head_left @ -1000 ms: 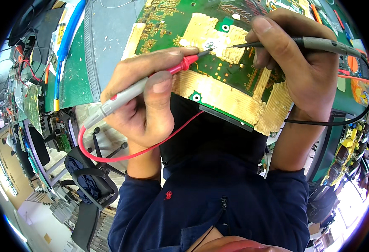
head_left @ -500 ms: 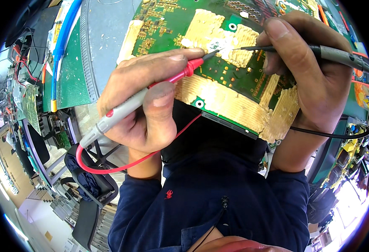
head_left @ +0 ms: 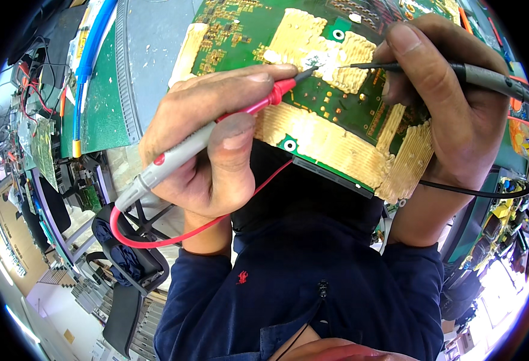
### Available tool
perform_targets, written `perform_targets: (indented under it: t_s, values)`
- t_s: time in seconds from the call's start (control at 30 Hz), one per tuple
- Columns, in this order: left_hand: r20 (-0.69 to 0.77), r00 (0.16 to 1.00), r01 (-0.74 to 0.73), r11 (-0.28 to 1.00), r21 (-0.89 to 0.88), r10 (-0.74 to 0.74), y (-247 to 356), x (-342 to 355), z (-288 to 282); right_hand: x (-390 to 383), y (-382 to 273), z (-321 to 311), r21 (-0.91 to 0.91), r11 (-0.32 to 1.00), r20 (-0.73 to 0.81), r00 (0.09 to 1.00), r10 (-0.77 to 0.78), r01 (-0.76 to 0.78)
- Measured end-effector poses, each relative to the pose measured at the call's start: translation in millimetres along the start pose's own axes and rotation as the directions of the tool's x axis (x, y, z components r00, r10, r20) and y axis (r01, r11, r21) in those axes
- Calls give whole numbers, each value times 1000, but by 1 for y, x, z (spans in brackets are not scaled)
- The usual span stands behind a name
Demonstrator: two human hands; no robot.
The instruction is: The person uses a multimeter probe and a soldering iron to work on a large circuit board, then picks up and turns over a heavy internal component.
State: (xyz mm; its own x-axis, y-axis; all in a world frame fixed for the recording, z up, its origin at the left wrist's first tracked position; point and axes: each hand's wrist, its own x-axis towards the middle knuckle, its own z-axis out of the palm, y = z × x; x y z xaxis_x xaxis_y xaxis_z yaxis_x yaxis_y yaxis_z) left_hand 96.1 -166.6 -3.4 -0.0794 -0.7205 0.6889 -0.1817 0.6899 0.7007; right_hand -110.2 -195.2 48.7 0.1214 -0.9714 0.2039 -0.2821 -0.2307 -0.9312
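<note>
A green circuit board [head_left: 336,101] with cream ridged pads [head_left: 318,129] lies under both hands, near the top of the head view. My left hand [head_left: 210,144] is closed round a grey and red test probe [head_left: 180,147], whose dark tip meets or nearly meets a white patch [head_left: 324,59] on the board. My right hand [head_left: 445,105] grips a black and grey probe [head_left: 481,78], its thin tip at that patch's right side, close to the other tip. A red lead loops down from the left probe; a black lead [head_left: 475,192] runs on the right.
A grey mat [head_left: 141,54] on the green bench, a blue tube tool [head_left: 90,60], boards and wires sit at left, an office chair [head_left: 120,301] below them. An orange-cased instrument [head_left: 520,108] and piled electronics [head_left: 487,234] are at right. A cardboard box [head_left: 9,222] stands far left.
Both hands and the board have shifted a little to the right since a second ago. The two probes remain held, their tips close together at the white patch.
</note>
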Motion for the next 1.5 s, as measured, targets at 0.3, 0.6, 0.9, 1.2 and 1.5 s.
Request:
perform_targets:
  t_s: [0.3, 0.6, 0.9, 1.2, 1.5]
  values:
    - [5, 999, 36, 999, 8, -36, 1, 2, 0, 1, -1, 0, -35, 999, -2, 1000, -12, 12]
    - [20, 999, 41, 999, -22, -40, -1, 6, -6, 1, -2, 4, -25, 1000, -6, 1000, -11, 11]
    - [18, 981, 191, 981, 40, -191, 26, 16, -3, 5, 7, -5, 163, 982, 59, 993, -105, 94]
    - [91, 956, 255, 943, 215, -280, 21, 51, 8, 11, 11, -18, 58, 973, 57, 972, -229, 225]
    - [-6, 953, 300, 939, 165, -303, 3, 53, 5, 0, 0, -7, -8, 998, 22, 998, 58, -58]
